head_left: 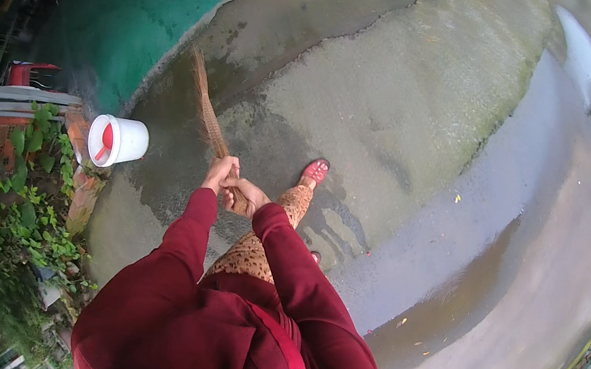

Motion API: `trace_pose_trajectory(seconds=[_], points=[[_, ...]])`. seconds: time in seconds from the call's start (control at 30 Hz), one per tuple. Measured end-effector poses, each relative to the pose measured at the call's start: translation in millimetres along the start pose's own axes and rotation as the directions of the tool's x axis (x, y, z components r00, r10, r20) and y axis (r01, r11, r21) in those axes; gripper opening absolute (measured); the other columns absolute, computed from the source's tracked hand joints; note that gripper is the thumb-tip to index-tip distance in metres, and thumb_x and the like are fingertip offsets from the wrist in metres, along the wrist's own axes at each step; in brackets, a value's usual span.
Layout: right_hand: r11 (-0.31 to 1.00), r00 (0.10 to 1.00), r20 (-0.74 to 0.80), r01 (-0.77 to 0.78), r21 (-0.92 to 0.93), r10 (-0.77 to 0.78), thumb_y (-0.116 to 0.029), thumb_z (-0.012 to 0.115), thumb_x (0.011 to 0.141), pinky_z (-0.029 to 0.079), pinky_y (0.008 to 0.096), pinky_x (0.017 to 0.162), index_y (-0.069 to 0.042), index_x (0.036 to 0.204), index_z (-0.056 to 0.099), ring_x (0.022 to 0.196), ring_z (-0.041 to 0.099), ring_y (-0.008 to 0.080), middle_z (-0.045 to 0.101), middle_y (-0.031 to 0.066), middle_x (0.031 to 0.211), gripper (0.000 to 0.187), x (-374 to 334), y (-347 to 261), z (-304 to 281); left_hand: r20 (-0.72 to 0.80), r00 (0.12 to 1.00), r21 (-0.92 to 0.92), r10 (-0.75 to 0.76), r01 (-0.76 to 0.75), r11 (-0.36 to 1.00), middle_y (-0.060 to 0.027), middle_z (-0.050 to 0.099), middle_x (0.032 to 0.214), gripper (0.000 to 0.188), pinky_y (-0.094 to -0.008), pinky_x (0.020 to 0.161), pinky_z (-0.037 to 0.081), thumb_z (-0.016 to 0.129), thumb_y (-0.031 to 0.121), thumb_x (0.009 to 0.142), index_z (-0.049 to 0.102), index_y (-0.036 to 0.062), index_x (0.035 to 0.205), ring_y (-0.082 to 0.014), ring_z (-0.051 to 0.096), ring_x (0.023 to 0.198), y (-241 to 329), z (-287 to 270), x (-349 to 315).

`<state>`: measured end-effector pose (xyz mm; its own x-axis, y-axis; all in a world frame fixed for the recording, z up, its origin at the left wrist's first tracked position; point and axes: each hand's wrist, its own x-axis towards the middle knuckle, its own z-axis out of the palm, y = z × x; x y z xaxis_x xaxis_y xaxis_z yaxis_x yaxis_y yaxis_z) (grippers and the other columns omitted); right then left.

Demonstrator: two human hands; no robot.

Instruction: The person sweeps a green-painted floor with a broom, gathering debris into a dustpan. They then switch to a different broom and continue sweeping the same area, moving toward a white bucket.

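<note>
A straw broom (207, 103) slants away from me toward the upper left, its thin bristle end over the wet concrete. My left hand (221, 173) is wrapped round the upper part of its bundled handle. Just below it, my right hand (246, 196) grips the same broom near the handle's end. Both arms reach forward in dark red sleeves. To the left of the broom stands a white bucket (130, 142) with a red plastic dipper (106, 142) inside.
Dark wet patches (264, 139) spread over the concrete around my red sandal (316, 170). A green floor (128, 13) lies beyond a pale edge at upper left. Leafy plants (27, 224) and bricks (83, 198) border the left side. A muddy puddle (439, 313) lies at right.
</note>
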<state>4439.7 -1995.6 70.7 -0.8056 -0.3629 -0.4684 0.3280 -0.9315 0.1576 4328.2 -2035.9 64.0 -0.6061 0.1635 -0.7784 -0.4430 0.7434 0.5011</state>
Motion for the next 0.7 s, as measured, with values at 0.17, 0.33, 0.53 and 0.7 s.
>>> trace_pose_trajectory(seconds=[0.17,0.33,0.53,0.7], points=[[0.979,0.998,0.012,0.054,0.198,-0.058,-0.010,0.052,0.078,0.035,0.0196,0.040,-0.008,0.065,0.044,0.045,0.043,0.0076,0.045,-0.0017,0.053,0.016,42.7,-124.4,-23.9,0.139,0.980,0.114,-0.144,0.129,0.985,-0.0009,0.042,0.043,0.013,-0.0284,0.033,0.029,0.053,0.019,0.055,0.047,0.0093,0.049,-0.0141,0.035,0.033,72.1,51.7,114.3],[0.721,0.877,-0.264,0.480,0.499,-0.401,-0.007,0.050,0.078,0.030,0.0158,0.035,-0.010,0.072,0.042,0.039,0.034,0.0057,0.039,-0.0031,0.055,0.011,-45.4,-150.3,-69.5,0.302,0.953,0.430,0.009,-0.144,0.891,-0.0244,0.056,0.084,0.044,-0.0359,0.054,0.048,0.052,0.014,0.068,0.040,-0.0052,0.106,-0.0309,0.060,0.066,133.3,193.1,73.7],[0.477,0.598,-0.610,0.796,0.374,-0.520,-0.026,0.049,0.077,0.048,0.0286,0.056,-0.008,0.084,0.054,0.063,0.056,0.0150,0.058,0.0029,0.074,0.020,-64.9,-168.7,-37.1,0.843,0.518,0.465,-0.146,-0.564,0.682,-0.0135,0.060,0.065,0.079,-0.0326,0.048,0.045,0.055,0.008,0.060,0.017,-0.0034,0.129,-0.0220,0.058,0.056,161.3,265.0,46.0],[0.447,0.587,-0.633,0.805,0.390,-0.506,-0.022,0.046,0.074,0.049,0.0304,0.067,-0.003,0.089,0.054,0.072,0.058,0.0196,0.060,0.0070,0.081,0.025,-65.9,-158.0,7.7,0.936,0.352,0.244,-0.024,-0.595,0.766,-0.0081,0.054,0.059,0.081,-0.0255,0.039,0.040,0.054,0.003,0.064,0.010,0.0006,0.132,-0.0129,0.050,0.046,154.2,245.4,30.1]])
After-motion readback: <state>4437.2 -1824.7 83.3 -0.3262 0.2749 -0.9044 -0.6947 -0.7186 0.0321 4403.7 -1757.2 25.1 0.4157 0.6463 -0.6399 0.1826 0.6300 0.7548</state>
